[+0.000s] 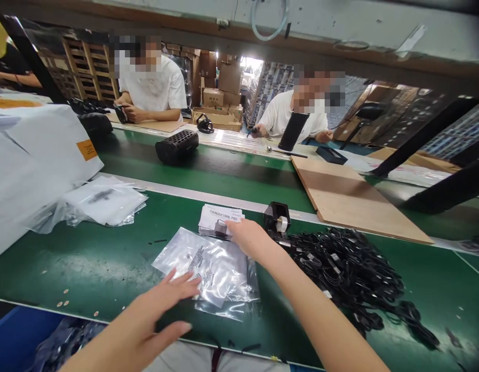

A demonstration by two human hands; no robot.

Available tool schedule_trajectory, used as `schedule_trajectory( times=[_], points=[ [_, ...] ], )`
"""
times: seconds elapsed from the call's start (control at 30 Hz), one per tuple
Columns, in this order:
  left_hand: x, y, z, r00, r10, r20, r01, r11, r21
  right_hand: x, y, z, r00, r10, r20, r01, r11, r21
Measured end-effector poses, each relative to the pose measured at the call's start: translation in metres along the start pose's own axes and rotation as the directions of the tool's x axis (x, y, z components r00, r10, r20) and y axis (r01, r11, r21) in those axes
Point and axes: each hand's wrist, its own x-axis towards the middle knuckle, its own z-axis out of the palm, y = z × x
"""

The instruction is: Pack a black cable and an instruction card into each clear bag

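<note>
My left hand is open, its fingers spread over the lower left of some clear plastic bags with printed black text. I cannot tell whether its fingertips touch the plastic. My right hand reaches to a small stack of white instruction leaflets printed "THUNDER TRAIL PRO", just beyond the bags. Its fingers are bent and closed at the top leaflet's right edge; the thumb is hidden. Close by on the right stand a black tape dispenser and a big tangled heap of black cables.
More bagged items lie left, beside a large white sack. A black perforated housing sits on the green belt. A wooden board spans the right. Two co-workers in white shirts sit opposite, under an overhead beam.
</note>
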Motion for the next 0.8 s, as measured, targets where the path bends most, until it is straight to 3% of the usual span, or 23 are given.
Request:
schedule_trajectory(
  times=[0.03, 0.1, 0.17, 0.23, 0.27, 0.37, 0.4, 0.43, 0.47, 0.5, 0.53, 0.6, 0.63, 0.67, 0.73, 0.8],
  points=[
    [0.015, 0.009, 0.005, 0.991, 0.023, 0.129, -0.025, 1.000, 0.014, 0.006, 0.004, -0.001, 1.000, -0.008, 0.017, 0.008, 1.000, 0.010],
    [0.040, 0.022, 0.016, 0.963, -0.017, 0.270, 0.023, 1.000, -0.020, 0.011, 0.014, -0.007, 0.999, -0.026, 0.045, 0.025, 0.999, 0.032],
    [0.056, 0.028, 0.023, 0.951, -0.061, 0.302, 0.103, 0.987, -0.126, 0.011, 0.021, -0.013, 0.998, -0.046, 0.044, 0.043, 0.997, 0.061],
    [0.066, 0.029, 0.026, 0.960, -0.098, 0.261, 0.191, 0.913, -0.360, 0.006, 0.020, -0.019, 0.999, -0.039, 0.013, 0.037, 0.996, 0.085],
    [0.070, 0.029, 0.024, 0.963, -0.126, 0.239, 0.237, 0.819, -0.523, 0.001, 0.017, -0.020, 0.999, -0.032, -0.008, 0.033, 0.995, 0.094],
    [0.077, 0.031, 0.017, 0.935, -0.279, 0.218, 0.313, 0.364, -0.878, -0.027, -0.004, -0.014, 0.993, -0.101, -0.061, 0.109, 0.983, 0.148],
    [0.077, 0.032, 0.014, 0.914, -0.343, 0.218, 0.317, 0.268, -0.910, -0.040, -0.012, -0.008, 0.985, -0.157, -0.071, 0.168, 0.967, 0.191],
    [0.077, 0.033, 0.013, 0.891, -0.398, 0.221, 0.330, 0.232, -0.915, -0.054, -0.020, -0.001, 0.967, -0.191, -0.169, 0.237, 0.915, 0.327],
    [0.076, 0.035, 0.013, 0.871, -0.439, 0.220, 0.351, 0.243, -0.904, -0.068, -0.025, 0.007, 0.964, -0.056, -0.258, 0.179, 0.856, 0.485],
    [0.075, 0.037, 0.014, 0.859, -0.461, 0.224, 0.381, 0.282, -0.880, -0.081, -0.029, 0.016, 0.949, 0.158, -0.274, 0.065, 0.750, 0.658],
    [0.073, 0.039, 0.017, 0.855, -0.455, 0.248, 0.420, 0.329, -0.845, -0.093, -0.030, 0.025, 0.920, 0.333, -0.207, -0.020, 0.566, 0.824],
    [0.070, 0.044, 0.025, 0.871, -0.375, 0.317, 0.467, 0.435, -0.770, -0.112, -0.026, 0.042, 0.899, 0.433, 0.058, -0.122, 0.121, 0.985],
    [0.070, 0.045, 0.029, 0.887, -0.324, 0.329, 0.455, 0.494, -0.741, -0.120, -0.022, 0.049, 0.894, 0.419, 0.160, -0.149, -0.059, 0.987],
    [0.070, 0.046, 0.033, 0.905, -0.282, 0.319, 0.425, 0.550, -0.719, -0.128, -0.016, 0.055, 0.882, 0.413, 0.225, -0.162, -0.184, 0.970],
    [0.075, 0.043, 0.039, 0.935, -0.255, 0.247, 0.355, 0.659, -0.662, -0.142, -0.004, 0.064, 0.818, 0.500, 0.284, -0.147, -0.296, 0.944],
    [0.080, 0.036, 0.041, 0.949, -0.279, 0.148, 0.314, 0.784, -0.536, -0.156, 0.006, 0.068, 0.736, 0.597, 0.318, -0.135, -0.330, 0.934]
  ],
)
